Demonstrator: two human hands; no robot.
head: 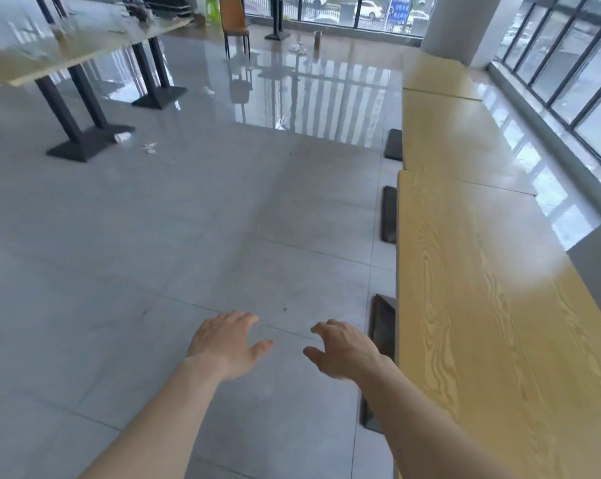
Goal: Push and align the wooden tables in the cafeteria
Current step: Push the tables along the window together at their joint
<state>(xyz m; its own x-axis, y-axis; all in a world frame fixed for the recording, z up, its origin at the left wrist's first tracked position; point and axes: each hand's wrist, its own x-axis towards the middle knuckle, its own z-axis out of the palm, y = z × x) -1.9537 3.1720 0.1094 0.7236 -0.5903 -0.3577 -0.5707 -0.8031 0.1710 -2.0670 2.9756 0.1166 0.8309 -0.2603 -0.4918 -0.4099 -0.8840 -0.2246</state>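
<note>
Both hands, left (pixel 228 344) and right (pixel 340 350), hover spread and empty over the floor (pixel 188 236), just left of the nearest desk (pixel 482 323). It looks heavy, rigid; push its long edge, sliding the base.

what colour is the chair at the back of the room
Orange chair with dark legs, seen in the head view.

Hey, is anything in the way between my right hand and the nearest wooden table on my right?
Nothing visible. The right hand hovers open over bare floor, just left of the nearest wooden table, with only empty air between them.
</note>
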